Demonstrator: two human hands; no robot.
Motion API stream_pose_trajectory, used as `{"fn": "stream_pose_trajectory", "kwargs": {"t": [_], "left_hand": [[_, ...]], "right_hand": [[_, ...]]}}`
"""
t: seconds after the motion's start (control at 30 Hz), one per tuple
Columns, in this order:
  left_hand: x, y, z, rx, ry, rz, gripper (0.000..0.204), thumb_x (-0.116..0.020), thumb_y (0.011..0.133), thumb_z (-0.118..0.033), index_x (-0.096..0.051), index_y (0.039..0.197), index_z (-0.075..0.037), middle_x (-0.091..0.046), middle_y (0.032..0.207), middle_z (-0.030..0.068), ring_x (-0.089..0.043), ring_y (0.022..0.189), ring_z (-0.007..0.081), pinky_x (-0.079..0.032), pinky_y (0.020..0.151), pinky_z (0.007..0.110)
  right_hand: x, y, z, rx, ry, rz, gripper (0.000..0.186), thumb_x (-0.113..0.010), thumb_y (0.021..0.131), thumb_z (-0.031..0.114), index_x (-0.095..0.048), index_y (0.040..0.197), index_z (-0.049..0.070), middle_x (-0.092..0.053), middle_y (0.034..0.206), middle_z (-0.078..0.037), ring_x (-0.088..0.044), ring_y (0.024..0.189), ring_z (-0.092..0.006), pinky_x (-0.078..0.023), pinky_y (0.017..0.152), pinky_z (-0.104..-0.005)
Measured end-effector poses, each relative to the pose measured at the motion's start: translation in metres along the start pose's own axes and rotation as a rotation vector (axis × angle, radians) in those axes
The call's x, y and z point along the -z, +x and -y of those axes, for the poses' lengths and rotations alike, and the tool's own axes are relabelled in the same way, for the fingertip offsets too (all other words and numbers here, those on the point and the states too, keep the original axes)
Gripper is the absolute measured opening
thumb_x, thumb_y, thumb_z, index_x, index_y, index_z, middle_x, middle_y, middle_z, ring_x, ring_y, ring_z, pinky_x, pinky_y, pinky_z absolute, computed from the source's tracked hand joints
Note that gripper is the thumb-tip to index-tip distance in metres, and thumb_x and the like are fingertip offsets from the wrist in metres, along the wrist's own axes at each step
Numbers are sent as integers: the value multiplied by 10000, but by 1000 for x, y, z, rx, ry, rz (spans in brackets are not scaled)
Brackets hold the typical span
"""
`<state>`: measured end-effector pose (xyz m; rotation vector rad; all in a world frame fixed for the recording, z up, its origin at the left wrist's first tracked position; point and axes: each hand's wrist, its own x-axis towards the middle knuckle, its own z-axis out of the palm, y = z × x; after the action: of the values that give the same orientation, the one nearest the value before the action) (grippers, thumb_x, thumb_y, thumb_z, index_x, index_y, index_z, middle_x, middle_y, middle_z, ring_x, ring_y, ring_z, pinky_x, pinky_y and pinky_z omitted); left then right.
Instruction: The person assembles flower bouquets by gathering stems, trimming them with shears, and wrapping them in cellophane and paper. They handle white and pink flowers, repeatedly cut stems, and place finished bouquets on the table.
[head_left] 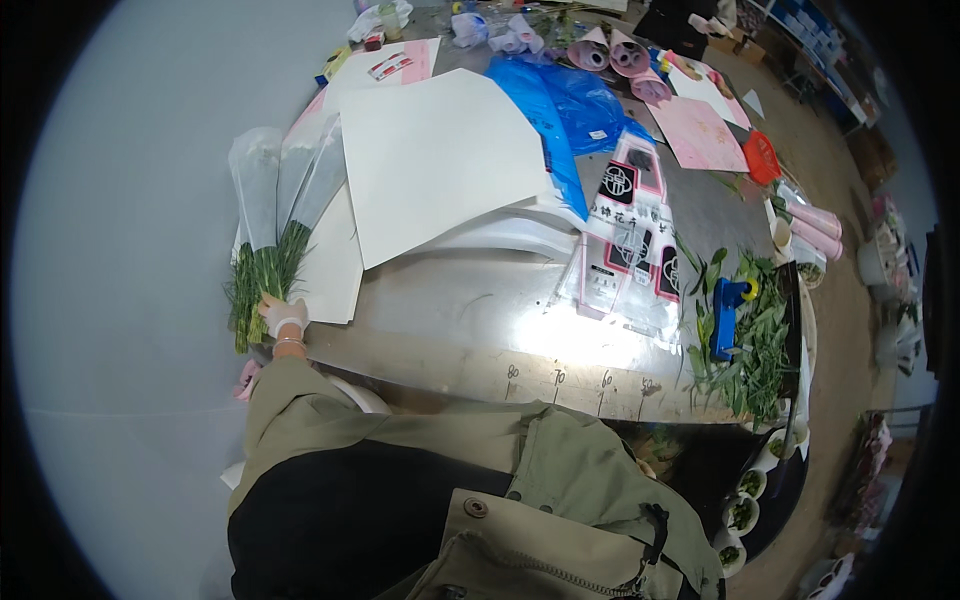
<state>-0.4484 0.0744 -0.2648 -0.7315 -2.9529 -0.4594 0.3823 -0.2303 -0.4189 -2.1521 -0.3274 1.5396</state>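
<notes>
My left hand (284,314), in a pale glove, is closed on the green stems (266,285) of long flower bundles in translucent white sleeves (255,180) at the table's left edge. Beside the bundles, large white paper sheets (435,165) lie on the metal table (430,305). My right hand (646,468) is almost wholly hidden by my jacket below the table's front edge; only a small bit seems to show, and its fingers are not clear.
Printed plastic wrappers (620,245), blue plastic (575,110), pink paper (700,135) and rolled pink cones (625,55) cover the back and right. A blue tape dispenser (725,320) sits among loose greenery (755,365). Several small potted plants (740,515) line the lower right.
</notes>
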Motion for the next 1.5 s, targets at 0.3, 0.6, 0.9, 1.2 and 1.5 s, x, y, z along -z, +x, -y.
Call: {"fn": "stream_pose_trajectory", "kwargs": {"t": [0.3,0.6,0.9,1.2,1.5], "left_hand": [[-47,53,55,199,-315,323,500,-713,631,-269,-645,1018,39,-676,993,241,-654,967,383,-497,872,409],[45,-105,9,-278,-743,149,397,-657,711,-142,-615,1073,15,-659,834,121,-638,780,253,-491,749,358],[100,-334,-147,-785,-746,312,318,-713,705,-173,-588,964,-39,-605,851,175,-588,776,383,-482,684,436],[140,-490,-296,-1448,-836,820,1001,-814,669,-400,-317,1424,29,-396,1369,305,-392,1291,441,-329,1080,448],[174,-648,-383,-1375,-671,1011,887,-783,693,-318,-345,1426,-78,-656,1084,231,-661,994,364,-525,849,426]], "right_hand": [[-21,-29,113,332,-389,182,408,-578,947,227,-571,1283,-5,-660,1176,-165,-643,1030,-261,-491,886,-346],[-118,-139,302,633,-1067,440,386,-568,925,343,-667,1147,43,-672,1134,-179,-625,1081,-345,-481,929,-392],[-176,-178,439,1177,-84,876,604,-590,936,170,-334,1469,46,-534,1287,-149,-538,1132,-210,-439,966,-321],[-21,-122,383,1204,96,385,360,-628,921,246,-622,1176,-8,-674,1122,-144,-622,1042,-225,-469,908,-347],[125,-126,379,1121,-926,-43,380,-480,955,412,-706,948,107,-671,819,-202,-658,784,-381,-523,691,-453]]}}
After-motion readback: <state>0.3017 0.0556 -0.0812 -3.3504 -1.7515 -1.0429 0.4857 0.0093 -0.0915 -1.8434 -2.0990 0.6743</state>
